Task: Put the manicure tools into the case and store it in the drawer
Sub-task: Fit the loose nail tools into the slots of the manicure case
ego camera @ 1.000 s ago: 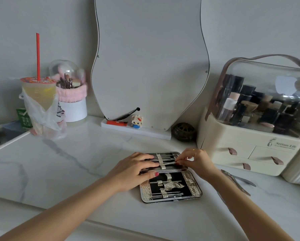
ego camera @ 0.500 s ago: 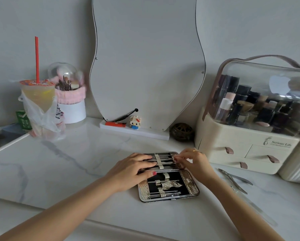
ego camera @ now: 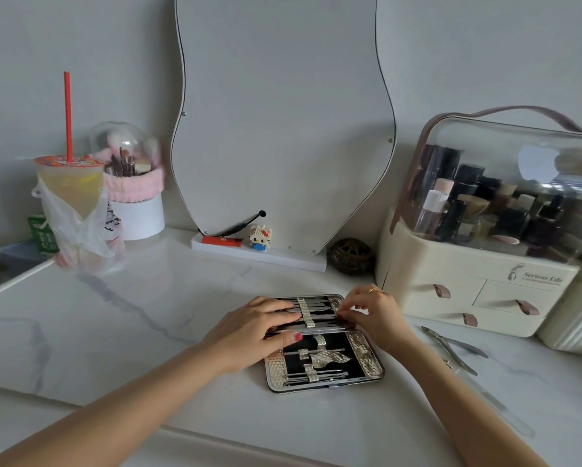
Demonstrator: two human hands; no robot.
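On organizer [ego camera: 478, 284]: "Serious Life" logo [ego camera: 540, 277]

Soft, even, dimmish light; faint shadows, wide-angle bending at edges.

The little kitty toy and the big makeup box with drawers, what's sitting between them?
In the head view, a dark round woven ball sits between the kitty toy and the makeup box, beside the mirror's white base.
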